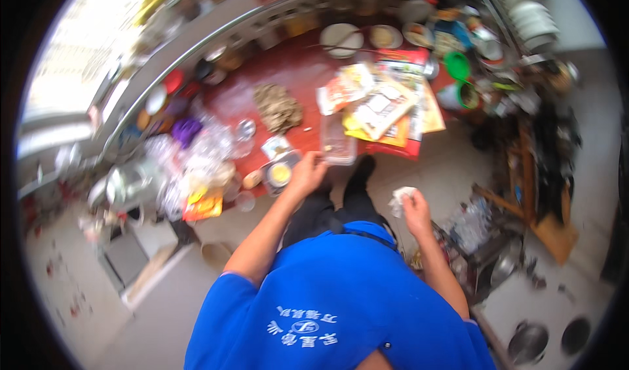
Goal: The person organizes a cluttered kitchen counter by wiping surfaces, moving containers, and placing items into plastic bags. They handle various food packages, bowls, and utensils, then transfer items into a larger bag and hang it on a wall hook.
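My left hand (309,173) is at the red table's front edge, its fingers closed at the near left corner of a clear plastic container (339,146). A few small bits lie inside that container. Held away from the table, my right hand (416,213) pinches a crumpled white tissue or cloth (400,200). Just left of my left hand sits a dark tray with a round yellow-centred item (280,174). Behind it are a small printed packet (276,146) and a crumpled brown cloth or paper (278,107).
Several food packets (383,107) overlap on the red table (236,92). Clear plastic bags (209,141) and a glass jar (132,185) crowd the left end. A bowl with chopsticks (341,40) stands at the back. Rightward is a green-rimmed container (458,95); pots (528,343) stand lower right.
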### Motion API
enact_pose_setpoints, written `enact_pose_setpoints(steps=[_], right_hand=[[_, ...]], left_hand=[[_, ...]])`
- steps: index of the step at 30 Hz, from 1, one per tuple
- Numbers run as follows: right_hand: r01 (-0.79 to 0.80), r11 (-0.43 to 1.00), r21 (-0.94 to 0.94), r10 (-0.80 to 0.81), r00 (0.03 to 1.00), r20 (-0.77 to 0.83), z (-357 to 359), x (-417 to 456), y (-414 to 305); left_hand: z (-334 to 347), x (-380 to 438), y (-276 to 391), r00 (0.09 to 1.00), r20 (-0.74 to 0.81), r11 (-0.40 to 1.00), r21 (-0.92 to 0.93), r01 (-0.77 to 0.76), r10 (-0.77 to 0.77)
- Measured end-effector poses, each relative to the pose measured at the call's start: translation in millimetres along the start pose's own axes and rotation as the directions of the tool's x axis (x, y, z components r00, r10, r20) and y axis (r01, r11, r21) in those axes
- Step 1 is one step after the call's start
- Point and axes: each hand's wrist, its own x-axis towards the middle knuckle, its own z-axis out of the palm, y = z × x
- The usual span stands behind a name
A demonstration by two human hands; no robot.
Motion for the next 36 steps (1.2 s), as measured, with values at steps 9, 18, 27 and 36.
enact_pose_setpoints(steps=[9,18,27,36], right_hand=[[0.008,0.996,-0.087,0.001,0.995,0.1,9,27,-15],[0.114,0.979,-0.171,-0.09,0.985,0.146,39,47,-60],[0.074,0.982,-0.172,-0.04,0.981,0.192,72,37,-27],[0.029,0.985,-0.171,0.001,0.985,0.172,93,39,-40]], left_hand=[[-31,-78,-33,0.956,-0.14,0.96,-0.148,0.237,-0.258],[-190,-86,-72,0.798,-0.588,0.91,0.391,0.136,0.133],[-264,-62,-146,0.8,-0.546,0.695,0.475,0.539,-0.248],[-316,-40,-131,0.9,-0.4,0.874,0.36,0.327,-0.173]])
